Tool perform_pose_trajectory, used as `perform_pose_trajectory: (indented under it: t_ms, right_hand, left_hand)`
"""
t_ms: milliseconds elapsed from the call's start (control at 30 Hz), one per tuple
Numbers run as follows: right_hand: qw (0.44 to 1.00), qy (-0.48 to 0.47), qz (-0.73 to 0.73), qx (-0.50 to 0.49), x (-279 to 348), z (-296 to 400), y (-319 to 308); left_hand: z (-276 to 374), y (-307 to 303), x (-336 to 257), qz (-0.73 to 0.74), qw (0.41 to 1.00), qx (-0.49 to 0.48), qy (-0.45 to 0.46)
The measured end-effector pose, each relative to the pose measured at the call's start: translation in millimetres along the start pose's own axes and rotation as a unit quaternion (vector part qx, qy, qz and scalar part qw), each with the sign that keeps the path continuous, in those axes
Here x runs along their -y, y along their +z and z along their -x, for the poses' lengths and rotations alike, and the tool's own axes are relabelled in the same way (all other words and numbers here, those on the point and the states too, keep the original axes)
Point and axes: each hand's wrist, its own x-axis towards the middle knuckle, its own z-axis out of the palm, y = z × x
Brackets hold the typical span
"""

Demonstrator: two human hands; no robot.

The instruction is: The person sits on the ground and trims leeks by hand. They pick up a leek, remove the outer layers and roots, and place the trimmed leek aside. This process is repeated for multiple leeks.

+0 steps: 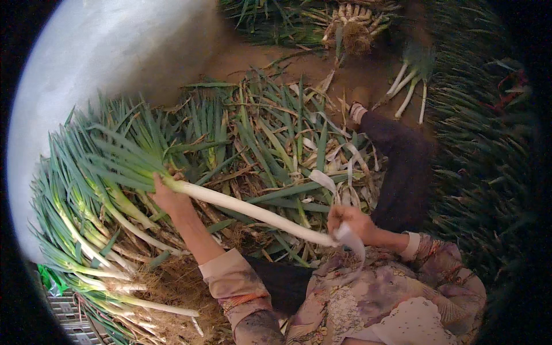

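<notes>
My left hand [170, 194] is closed around a long Welsh onion [254, 212] where the white stalk meets the green leaves. The stalk slants down to the right, its lower end near my right hand [351, 224]. My right fingers are closed on a pale, thin strip of peeled onion skin [353, 246], partly blurred. Beneath both arms lies a heap of loose green leaves and dry skins [280, 146]. More onions with white stalks [125, 267] lie piled at the left, beside stringy brown roots [181, 293].
A bundle of onions with roots [353, 30] lies at the top on brown ground [267, 60]. Several loose onions [407, 92] are near my foot. White sheeting [108, 47] rises at upper left, a plastic crate [71, 312] stands at lower left, and dense green leaves [483, 172] cover the right.
</notes>
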Motion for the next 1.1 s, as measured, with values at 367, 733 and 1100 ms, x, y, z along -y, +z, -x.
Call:
perform_pose_trajectory:
  t_ms: [367, 733, 1100]
  right_hand:
    - [0.771, -0.103, 0.602, -0.181, 16.7, -17.1, -54.8]
    - [0.942, -0.013, 0.333, 0.022, 10.4, -18.0, -4.7]
    - [0.914, -0.124, 0.385, -0.04, 1.4, -20.9, -3.5]
  left_hand:
    - [-10.1, -5.4, -14.2, 0.191, 0.969, 0.153, 0.031]
    - [-15.1, -7.6, -9.5, 0.257, 0.951, 0.167, -0.029]
    - [-26.7, -18.4, -6.8, 0.231, 0.958, 0.169, -0.005]
